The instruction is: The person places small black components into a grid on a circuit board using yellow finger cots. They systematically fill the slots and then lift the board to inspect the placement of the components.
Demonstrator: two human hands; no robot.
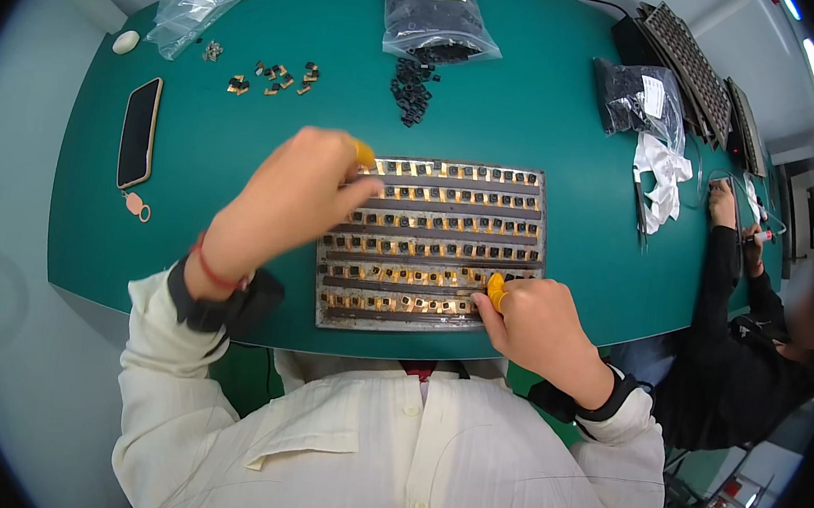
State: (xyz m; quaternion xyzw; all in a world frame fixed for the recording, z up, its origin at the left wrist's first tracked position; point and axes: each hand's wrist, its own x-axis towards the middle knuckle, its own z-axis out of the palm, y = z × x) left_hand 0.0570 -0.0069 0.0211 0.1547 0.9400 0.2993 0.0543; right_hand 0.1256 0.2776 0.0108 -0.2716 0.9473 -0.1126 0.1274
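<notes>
"Fingers (363,154), state?"
"Left hand (297,179): part-open over the tray (400,328)'s far-left corner. Right hand (543,326): nearly pinched by its near-right corner. Can't tell if either grips anything."
"Placement?"
"Green bench (244,128), tray by its near edge, likely for reach. Gold-and-black parts (432,249) in rows, presumably for order. Black pieces (412,90) heaped beyond tray's far edge, probably handy there."

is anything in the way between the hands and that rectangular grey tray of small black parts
Nothing visible does: the left hand is at the upper left corner of the rectangular grey tray, the right hand at its lower right.
</notes>
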